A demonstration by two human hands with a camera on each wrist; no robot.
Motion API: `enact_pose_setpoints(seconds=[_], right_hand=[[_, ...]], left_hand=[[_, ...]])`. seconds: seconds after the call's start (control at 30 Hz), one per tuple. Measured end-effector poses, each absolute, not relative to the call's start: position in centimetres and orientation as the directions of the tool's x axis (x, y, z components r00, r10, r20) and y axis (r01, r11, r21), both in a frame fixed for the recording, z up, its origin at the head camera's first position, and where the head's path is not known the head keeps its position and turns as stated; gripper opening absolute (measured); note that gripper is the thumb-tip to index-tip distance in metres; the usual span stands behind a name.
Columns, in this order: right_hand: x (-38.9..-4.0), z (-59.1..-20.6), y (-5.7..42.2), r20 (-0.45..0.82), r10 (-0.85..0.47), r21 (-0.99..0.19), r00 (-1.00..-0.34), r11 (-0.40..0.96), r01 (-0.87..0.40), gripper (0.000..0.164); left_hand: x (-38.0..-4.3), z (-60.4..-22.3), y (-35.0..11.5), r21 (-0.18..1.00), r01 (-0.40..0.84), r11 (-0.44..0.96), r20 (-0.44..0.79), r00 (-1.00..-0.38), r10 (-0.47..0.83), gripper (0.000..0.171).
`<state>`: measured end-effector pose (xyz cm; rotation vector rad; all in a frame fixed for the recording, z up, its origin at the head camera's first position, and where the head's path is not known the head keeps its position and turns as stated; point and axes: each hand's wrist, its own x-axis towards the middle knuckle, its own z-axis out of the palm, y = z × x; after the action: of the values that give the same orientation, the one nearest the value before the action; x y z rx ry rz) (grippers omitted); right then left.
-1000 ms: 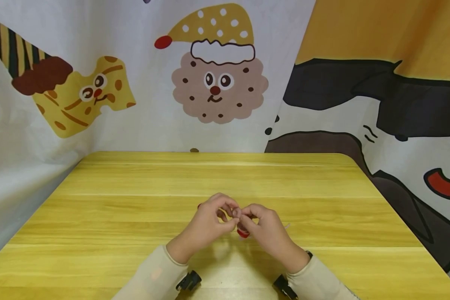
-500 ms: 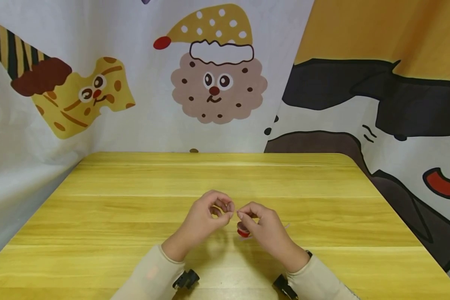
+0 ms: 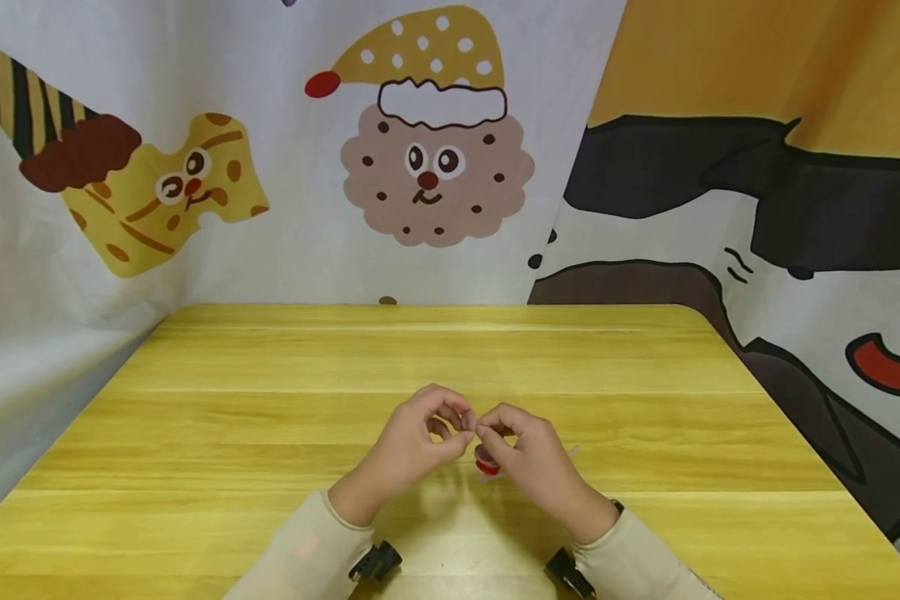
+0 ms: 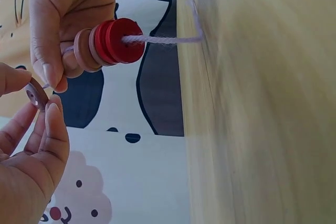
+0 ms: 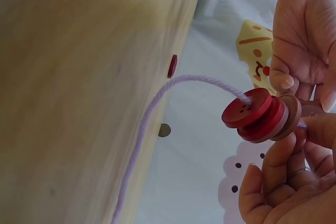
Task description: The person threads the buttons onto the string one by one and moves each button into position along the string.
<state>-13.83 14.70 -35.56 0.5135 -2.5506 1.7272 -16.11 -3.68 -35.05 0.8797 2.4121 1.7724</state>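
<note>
My left hand (image 3: pixel 416 433) pinches a brown button (image 4: pixel 37 96) by its edge between thumb and fingers, its holes facing out in the left wrist view. Right beside it, my right hand (image 3: pixel 528 454) pinches a lilac string (image 5: pixel 140 124) close to its end. Several red and brown buttons hang threaded face to face on that string below my right fingers, with a red button (image 4: pixel 126 40) outermost. From there the string's long tail drops to the table. The short end of the string is close to the brown button; whether it enters a hole I cannot tell.
A loose dark red button (image 5: pixel 172 66) lies on the wooden table (image 3: pixel 270 358), seen in the right wrist view. Behind the table hangs a cartoon-printed curtain (image 3: pixel 285 258).
My left hand drew away leftward from the right hand, then came back close to it with its button. The right hand and the threaded buttons barely moved.
</note>
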Motion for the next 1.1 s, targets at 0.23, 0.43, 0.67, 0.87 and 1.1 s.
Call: enact_pose_setpoints(seconds=[0.23,0.43,0.67,0.87,1.1], right_hand=[[-13.87,-35.56,14.67,0.210,-0.260,-0.886,-0.943,0.358,-0.296,0.008],[-13.84,-35.55,14.66,0.205,-0.264,-0.885,-0.943,0.361,-0.293,0.009],[-13.83,-35.59,14.65,0.210,-0.269,-0.883,-0.940,0.360,-0.301,0.010],[-13.87,-35.64,14.65,0.218,-0.273,-0.884,-0.937,0.351,-0.308,0.010],[-13.94,-35.64,14.68,0.227,-0.270,-0.879,-0.936,0.356,-0.316,0.010]], left_hand=[[-16.12,-35.11,-3.61,0.879,0.431,0.205,0.309,-0.841,0.444,0.019],[-16.12,-35.11,-3.57,0.875,0.433,0.215,0.309,-0.844,0.438,0.019],[-16.14,-35.17,-3.53,0.877,0.430,0.214,0.307,-0.845,0.438,0.020],[-16.11,-35.15,-3.50,0.881,0.420,0.216,0.295,-0.847,0.442,0.020],[-16.07,-35.14,-3.49,0.884,0.415,0.214,0.289,-0.846,0.448,0.020]])
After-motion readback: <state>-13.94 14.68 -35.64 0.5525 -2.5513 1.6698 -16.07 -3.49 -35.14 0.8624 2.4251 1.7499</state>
